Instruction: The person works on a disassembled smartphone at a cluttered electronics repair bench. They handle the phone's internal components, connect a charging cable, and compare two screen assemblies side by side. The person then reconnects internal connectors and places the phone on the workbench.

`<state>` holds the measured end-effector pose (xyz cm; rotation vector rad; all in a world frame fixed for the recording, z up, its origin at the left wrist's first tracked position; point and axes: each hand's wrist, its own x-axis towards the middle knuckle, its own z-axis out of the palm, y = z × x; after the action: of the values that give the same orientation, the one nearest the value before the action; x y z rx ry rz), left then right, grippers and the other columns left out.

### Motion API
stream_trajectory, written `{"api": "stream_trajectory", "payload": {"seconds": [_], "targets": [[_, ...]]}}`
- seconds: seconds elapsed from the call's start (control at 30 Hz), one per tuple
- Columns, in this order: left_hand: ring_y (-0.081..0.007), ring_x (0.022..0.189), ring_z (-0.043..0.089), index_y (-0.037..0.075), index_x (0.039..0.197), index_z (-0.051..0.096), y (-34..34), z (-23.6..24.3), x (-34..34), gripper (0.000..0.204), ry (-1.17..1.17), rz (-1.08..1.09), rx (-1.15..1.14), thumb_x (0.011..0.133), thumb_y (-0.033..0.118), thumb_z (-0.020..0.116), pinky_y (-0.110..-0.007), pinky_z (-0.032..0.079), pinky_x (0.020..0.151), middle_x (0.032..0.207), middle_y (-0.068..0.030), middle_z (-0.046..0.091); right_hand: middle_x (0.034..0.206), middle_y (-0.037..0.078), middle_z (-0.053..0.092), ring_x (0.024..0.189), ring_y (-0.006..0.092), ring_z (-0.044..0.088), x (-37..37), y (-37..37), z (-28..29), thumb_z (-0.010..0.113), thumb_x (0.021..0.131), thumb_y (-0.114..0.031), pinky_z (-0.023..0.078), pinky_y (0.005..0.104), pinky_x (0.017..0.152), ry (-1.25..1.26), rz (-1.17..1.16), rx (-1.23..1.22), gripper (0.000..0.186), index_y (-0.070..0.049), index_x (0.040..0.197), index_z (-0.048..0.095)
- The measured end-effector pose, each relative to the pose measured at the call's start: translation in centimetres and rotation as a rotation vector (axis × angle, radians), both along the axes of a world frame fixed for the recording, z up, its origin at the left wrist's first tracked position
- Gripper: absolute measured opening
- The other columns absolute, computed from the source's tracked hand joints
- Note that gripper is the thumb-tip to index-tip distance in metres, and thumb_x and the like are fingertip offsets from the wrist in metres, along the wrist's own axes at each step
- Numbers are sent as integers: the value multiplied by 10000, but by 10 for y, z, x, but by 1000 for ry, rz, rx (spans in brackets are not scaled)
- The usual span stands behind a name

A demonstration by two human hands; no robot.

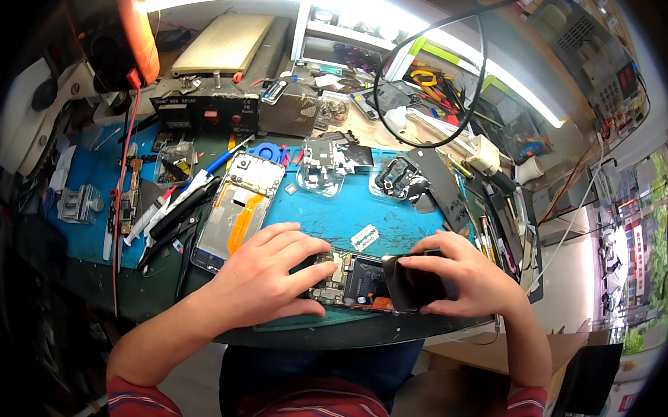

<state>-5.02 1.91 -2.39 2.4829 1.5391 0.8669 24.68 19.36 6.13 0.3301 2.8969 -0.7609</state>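
Observation:
An opened phone body (365, 282) lies crosswise at the near edge of the blue mat, its board and battery exposed. My left hand (271, 273) is curled over its left end, fingertips on the board side. My right hand (461, 274) holds a glossy black panel (413, 285) tilted over the phone's right end, thumb and fingers at its edges. A razor blade (365, 237) lies just behind the phone. A larger disassembled phone frame (234, 200) with an orange flex cable lies left of it.
On the blue mat (334, 208) are plastic trays (395, 178) of parts. Tools (177, 209) lie at left, more (490, 223) at right. A metal equipment box (204, 113) stands behind. A black cable loop (426, 142) hangs overhead, and a red wire (120, 199) crosses the left side.

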Motion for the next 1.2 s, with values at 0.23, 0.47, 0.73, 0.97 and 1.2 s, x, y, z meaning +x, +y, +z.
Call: {"api": "stream_trajectory", "payload": {"seconds": [0.23,0.47,0.73,0.97,1.2], "targets": [[-263,1073,673,92,1197,705,4,9,0,540,-30,8,104,818,457,825,-465,493,1060,1155,-58,709,1497,162,548,1233,264,635,29,6,-33,687,1010,-419,531,392,1017,414,-358,-1251,801,-18,1609,339],[-237,1090,699,38,1393,611,-6,32,18,431,-676,87,-190,1000,181,714,-362,559,955,1195,-115,710,1592,270,422,1423,403,498,23,-41,-56,276,1097,-606,485,543,1100,378,-318,-1926,779,-56,1648,249],[-109,1070,629,-21,1372,600,-33,32,68,399,-1167,-77,-775,1028,154,702,-289,528,932,1199,-75,651,1493,239,542,1312,370,594,14,-98,-88,172,1109,-613,541,522,1029,202,-211,-1987,753,-81,1613,344],[-87,1000,656,-29,1301,628,-39,40,79,312,-1226,8,-821,1016,77,695,-267,555,861,1141,-54,693,1462,185,591,1280,293,615,21,-101,-61,225,1025,-781,541,518,1006,-163,-395,-1692,924,-61,1579,397],[-87,1023,647,19,1290,522,-56,29,71,373,-1185,65,-923,963,-17,698,-249,545,864,1122,-55,657,1393,162,612,1190,245,669,79,-114,-72,642,1060,-285,594,415,981,599,-494,-1643,601,9,1530,409]]}}
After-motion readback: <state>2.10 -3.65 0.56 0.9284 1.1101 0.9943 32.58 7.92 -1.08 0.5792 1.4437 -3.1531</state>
